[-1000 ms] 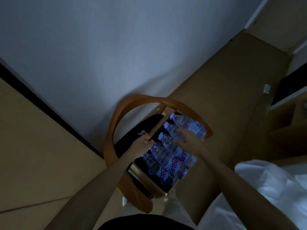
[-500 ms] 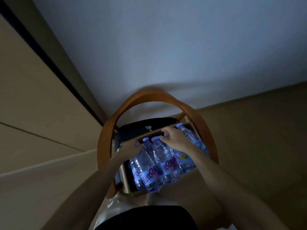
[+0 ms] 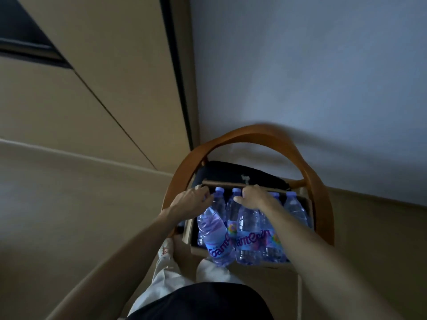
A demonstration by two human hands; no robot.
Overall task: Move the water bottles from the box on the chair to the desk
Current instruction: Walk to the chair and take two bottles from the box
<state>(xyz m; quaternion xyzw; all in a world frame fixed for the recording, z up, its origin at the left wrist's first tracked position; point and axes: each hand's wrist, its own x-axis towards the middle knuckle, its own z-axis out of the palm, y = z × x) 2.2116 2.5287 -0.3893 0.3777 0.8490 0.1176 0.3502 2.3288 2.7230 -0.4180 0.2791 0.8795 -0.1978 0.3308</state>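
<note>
A cardboard box (image 3: 187, 234) stands on a wooden chair (image 3: 256, 132) with a curved back. Several clear water bottles with lilac caps and purple labels fill the box. My left hand (image 3: 190, 203) grips the neck of the leftmost bottle (image 3: 216, 229), which is tilted with its base past the box's front edge. My right hand (image 3: 255, 198) curls over the shoulder of a middle bottle (image 3: 248, 227), its thumb against the neck. Another bottle (image 3: 294, 207) stands free at the right.
A dark bag or cushion (image 3: 231, 175) lies on the seat behind the box. The chair backs onto a pale wall (image 3: 312, 77), with a beige panelled cupboard (image 3: 92, 77) to the left. My legs and one shoe (image 3: 166, 249) stand just in front of the chair.
My view swung so the chair is now seen straight on. My left hand left the box's edge and went to the leftmost bottle's neck, and that bottle tilted up. My right hand stayed on the bottles.
</note>
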